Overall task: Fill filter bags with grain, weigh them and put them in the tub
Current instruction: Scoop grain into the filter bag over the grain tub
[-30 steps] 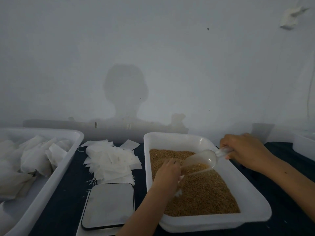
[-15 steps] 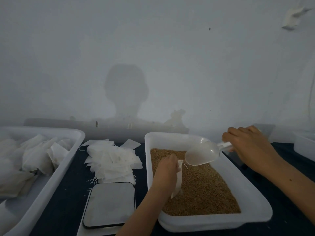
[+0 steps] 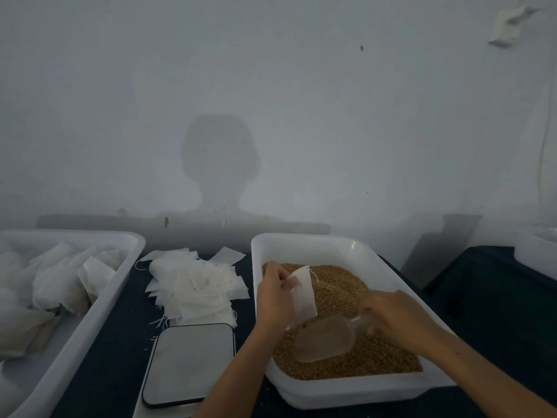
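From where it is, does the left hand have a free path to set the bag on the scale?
Probably yes. The left hand holds the white filter bag over the grain, and the flat grey scale lies just beside the white grain tub, its top bare; only the tub's rim lies between.

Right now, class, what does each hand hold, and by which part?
The left hand pinches a filter bag at its upper edge, over the grain. The right hand grips a clear scoop by its handle.
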`<state>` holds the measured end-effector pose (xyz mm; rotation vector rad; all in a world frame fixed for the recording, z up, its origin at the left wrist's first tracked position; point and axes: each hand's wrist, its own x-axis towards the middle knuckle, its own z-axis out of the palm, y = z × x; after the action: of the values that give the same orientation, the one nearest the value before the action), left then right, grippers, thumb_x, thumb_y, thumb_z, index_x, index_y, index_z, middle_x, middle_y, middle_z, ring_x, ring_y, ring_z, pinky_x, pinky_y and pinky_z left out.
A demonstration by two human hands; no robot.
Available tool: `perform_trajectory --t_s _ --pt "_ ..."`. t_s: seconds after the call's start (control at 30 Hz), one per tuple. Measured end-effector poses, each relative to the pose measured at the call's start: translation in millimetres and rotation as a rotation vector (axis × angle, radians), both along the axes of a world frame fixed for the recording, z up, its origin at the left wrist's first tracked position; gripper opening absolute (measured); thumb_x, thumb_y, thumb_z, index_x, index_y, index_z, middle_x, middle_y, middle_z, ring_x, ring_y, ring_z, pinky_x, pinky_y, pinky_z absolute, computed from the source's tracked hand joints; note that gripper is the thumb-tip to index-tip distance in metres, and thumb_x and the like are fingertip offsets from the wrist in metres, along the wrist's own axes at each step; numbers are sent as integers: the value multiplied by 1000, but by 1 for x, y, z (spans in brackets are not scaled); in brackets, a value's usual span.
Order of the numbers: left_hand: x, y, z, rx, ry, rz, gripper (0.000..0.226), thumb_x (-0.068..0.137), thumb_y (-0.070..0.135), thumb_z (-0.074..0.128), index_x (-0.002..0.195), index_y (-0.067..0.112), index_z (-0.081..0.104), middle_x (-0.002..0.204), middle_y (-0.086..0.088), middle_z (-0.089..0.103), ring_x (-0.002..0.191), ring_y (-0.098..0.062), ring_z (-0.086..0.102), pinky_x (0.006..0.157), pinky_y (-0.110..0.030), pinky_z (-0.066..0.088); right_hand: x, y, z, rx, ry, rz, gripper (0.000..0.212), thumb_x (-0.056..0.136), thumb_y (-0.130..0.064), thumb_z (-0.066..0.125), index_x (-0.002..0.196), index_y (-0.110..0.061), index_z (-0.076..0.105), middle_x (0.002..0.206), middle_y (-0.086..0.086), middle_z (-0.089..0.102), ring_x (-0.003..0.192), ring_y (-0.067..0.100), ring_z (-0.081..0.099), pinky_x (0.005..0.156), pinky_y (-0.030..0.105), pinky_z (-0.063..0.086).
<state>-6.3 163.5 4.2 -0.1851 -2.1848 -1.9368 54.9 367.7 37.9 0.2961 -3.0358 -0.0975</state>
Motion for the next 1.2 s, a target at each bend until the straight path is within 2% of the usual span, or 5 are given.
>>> perform_trajectory --t_s 0.4,0.7,1.0,1.13,1.2 --pt "-1 2 -2 -111 9 7 30 96 8 49 71 21 36 79 11 52 68 -2 44 52 -11 34 6 -5 -22 -262 -117 28 6 82 -26 69 87 -28 65 92 -16 60 89 -2 55 75 13 43" --pt "4 6 -4 -287 70 -46 32 93 3 50 68 19 39 70 5 46 61 -4 38 53 -10 36 17 16 13 -446 -143 -80 15 78 -14 72 82 -26 63 89 -9 66 88 2 61 83 24 49" --pt "4 9 -5 -596 42 -138 32 87 6 60 67 24 44 89 4 52 83 -10 47 74 -21 40 12 36 46 -338 70 -156 18 80 -19 72 77 -31 59 83 -13 60 80 3 54 67 22 39" --pt "2 9 -3 -668 66 -194 28 85 8 63 68 23 47 97 6 50 79 -4 45 60 -8 32 8 22 49 -265 171 -125 16 79 -19 73 83 -28 60 86 -12 60 81 8 57 69 24 41" --pt "2 9 -4 -660 106 -183 17 84 9 65 74 18 55 100 5 52 85 -7 48 66 -9 34 7 17 51 -199 226 -89 15 79 -20 73 90 -25 64 89 -11 61 82 10 58 73 26 41"
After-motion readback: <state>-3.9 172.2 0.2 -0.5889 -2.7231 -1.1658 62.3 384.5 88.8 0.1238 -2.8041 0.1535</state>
